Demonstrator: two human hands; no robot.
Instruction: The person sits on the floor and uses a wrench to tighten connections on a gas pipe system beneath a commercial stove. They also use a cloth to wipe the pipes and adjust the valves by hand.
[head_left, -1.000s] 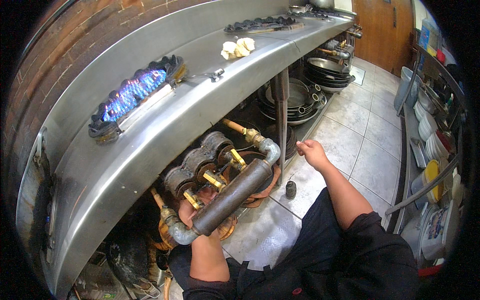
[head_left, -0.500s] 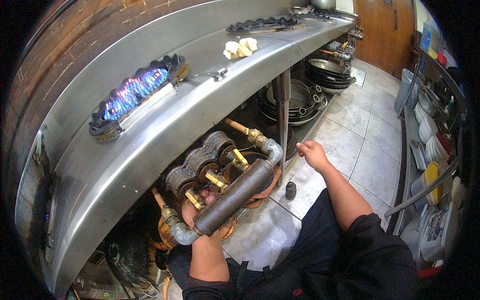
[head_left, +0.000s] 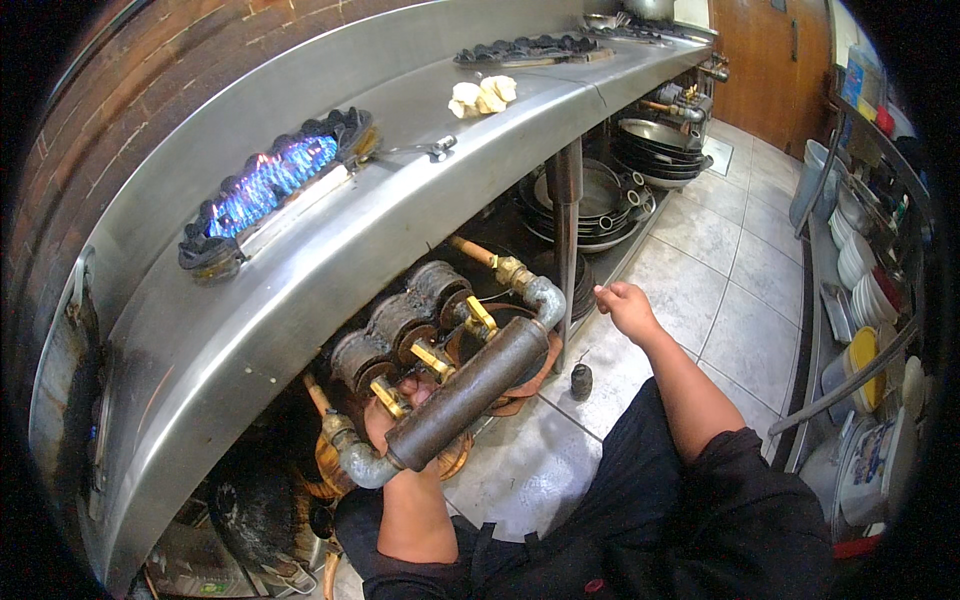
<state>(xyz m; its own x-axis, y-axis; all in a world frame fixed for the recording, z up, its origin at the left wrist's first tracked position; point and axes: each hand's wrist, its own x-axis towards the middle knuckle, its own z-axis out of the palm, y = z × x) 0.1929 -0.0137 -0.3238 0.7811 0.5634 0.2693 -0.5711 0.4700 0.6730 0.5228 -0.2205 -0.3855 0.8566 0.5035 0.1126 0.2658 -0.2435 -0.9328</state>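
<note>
The thick brown pipe slants through the lower centre of the frame, worn and dull, with a grey elbow at its lower end. Three yellow valve handles line its upper side, beside sooty round fittings. My left hand reaches behind the pipe among them, too hidden for me to tell its grip. My right hand, right of centre, is curled narrow, thumb against fingers, above the pale tiled floor. The shiny steel desk sweeps from lower left to upper right, carrying a burner with blue flames and a crumpled yellowish cloth. Brick wall fills the upper left; a wooden door, the upper right.
</note>
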